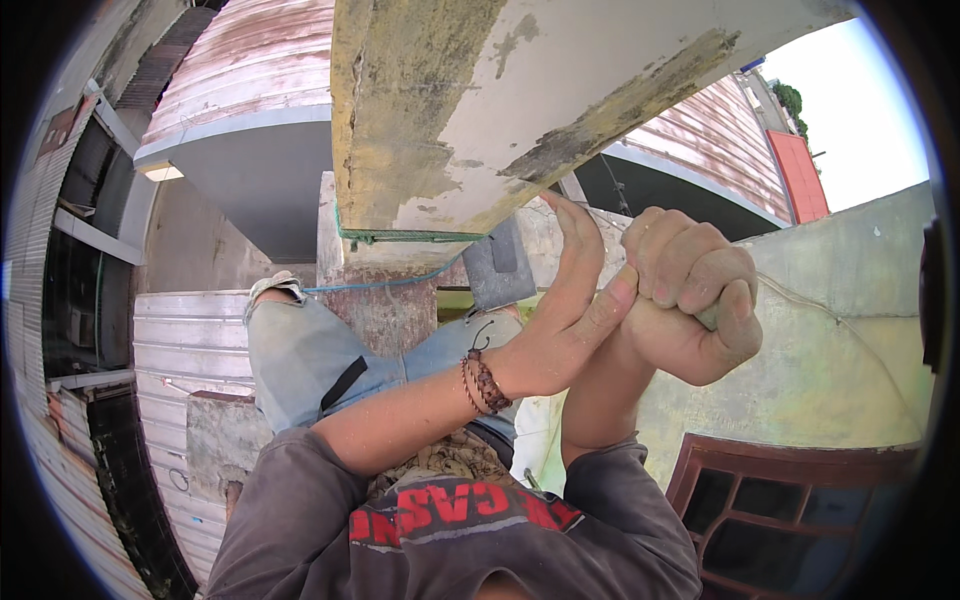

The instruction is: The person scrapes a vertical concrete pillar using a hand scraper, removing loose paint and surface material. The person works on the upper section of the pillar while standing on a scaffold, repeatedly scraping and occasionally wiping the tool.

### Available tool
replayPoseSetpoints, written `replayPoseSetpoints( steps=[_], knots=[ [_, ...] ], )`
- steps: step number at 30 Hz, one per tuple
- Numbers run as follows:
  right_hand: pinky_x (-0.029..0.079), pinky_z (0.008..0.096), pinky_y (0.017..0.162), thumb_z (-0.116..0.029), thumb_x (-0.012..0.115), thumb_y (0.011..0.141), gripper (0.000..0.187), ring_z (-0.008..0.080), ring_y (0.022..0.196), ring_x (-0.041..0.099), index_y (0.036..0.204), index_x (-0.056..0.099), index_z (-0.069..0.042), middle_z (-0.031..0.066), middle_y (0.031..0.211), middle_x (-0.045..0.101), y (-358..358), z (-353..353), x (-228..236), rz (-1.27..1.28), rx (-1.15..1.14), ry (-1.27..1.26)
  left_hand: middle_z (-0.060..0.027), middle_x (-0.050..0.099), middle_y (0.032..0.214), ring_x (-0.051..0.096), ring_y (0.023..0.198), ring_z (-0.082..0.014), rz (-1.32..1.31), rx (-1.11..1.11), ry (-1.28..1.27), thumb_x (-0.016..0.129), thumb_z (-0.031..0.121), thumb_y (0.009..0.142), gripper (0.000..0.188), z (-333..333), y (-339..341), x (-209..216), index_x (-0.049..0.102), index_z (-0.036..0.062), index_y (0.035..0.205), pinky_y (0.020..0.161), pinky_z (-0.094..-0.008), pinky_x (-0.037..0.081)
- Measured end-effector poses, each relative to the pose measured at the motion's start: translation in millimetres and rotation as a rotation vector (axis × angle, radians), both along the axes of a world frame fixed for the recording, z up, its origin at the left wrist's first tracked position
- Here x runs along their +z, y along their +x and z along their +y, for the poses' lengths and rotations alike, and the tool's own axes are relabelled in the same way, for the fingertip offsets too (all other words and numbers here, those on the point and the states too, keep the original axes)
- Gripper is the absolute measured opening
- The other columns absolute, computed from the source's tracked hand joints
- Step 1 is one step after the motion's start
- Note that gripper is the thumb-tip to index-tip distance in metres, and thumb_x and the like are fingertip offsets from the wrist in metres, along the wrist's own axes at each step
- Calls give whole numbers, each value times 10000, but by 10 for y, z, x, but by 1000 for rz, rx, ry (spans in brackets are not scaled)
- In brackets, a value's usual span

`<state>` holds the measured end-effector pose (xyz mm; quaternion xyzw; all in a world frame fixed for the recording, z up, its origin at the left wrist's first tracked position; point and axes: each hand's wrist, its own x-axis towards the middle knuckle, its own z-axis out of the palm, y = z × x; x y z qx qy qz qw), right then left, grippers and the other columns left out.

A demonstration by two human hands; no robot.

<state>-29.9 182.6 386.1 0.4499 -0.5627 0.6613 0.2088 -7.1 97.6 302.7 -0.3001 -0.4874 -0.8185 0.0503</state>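
Observation:
My left hand (568,305) reaches up with its fingers stretched out, their tips at the lower edge of the weathered concrete beam (430,120). Its thumb lies against my right hand. Fingers curled into a fist, my right hand (695,285) is just right of the left one. A thin strand seems to run between the beam's edge and this fist; what the fist holds is hidden. Patches of bare plaster and dark stain cover the beam. Around its near end passes a green cord (400,237). Behind my left wrist is a grey flat piece (498,265) with a darker square.
A blue cord (390,283) crosses above my jeans (310,345). Pinkish corrugated roofing (190,335) lies to the left and farther off. On the right, a pale green wall (830,350) carries a loose cable, above a brown-framed window (780,510).

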Motion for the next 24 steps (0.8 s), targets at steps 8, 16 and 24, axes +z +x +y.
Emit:
replayPoseSetpoints(
  steps=[8, 16, 24],
  knots=[
    [324, 351, 518, -236, 301, 946, 347, 169, 525, 377, 684, 458, -71, 60, 601, 449, 7, 51, -146, -67, -122, -43, -356, -232, 1493, -207, 1425, -384, -59, -37, -17, 388, 392, 1018, 854, 16, -11, -95, -152, -119, 1436, 1163, -448, -23],
    [313, 330, 503, -218, 336, 893, 307, 156, 497, 402, 628, 429, -92, 52, 576, 465, -26, -7, -189, -135, -208, -102, -370, -244, 1480, -201, 1427, -385, -50, 17, -55, 403, 401, 1012, 859, 41, 13, -1, -129, -119, 1443, 1164, -451, -1],
    [352, 334, 564, -275, 311, 953, 364, 151, 531, 402, 695, 498, -99, 41, 621, 475, -87, 194, -119, -88, 80, -144, -373, -273, 1466, -201, 1422, -407, 67, 103, -111, 446, 496, 970, 975, 53, -21, -71, -137, -133, 1433, 1162, -474, 17]
  ],
)
